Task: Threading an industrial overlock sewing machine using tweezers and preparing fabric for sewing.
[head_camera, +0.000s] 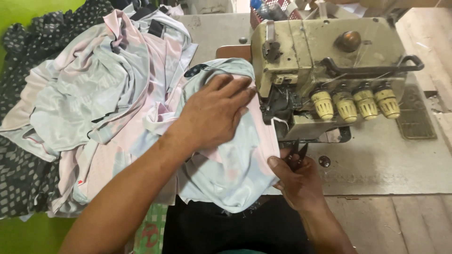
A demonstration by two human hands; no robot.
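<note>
My left hand (214, 113) lies flat, fingers spread, on a pale blue and pink garment (230, 174) beside the needle area of an old cream overlock sewing machine (329, 56). My right hand (294, 181) is closed on small black thread snips (295, 153) at the garment's right edge, just below the machine's presser foot. The fabric drapes off the table's front edge toward my lap.
A heap of matching pale garments (103, 84) fills the left of the table, over dark patterned cloth (21, 174). Several yellowish tension knobs (355, 103) line the machine front. The grey table top (386, 160) extends right; a red basket (263, 11) stands behind.
</note>
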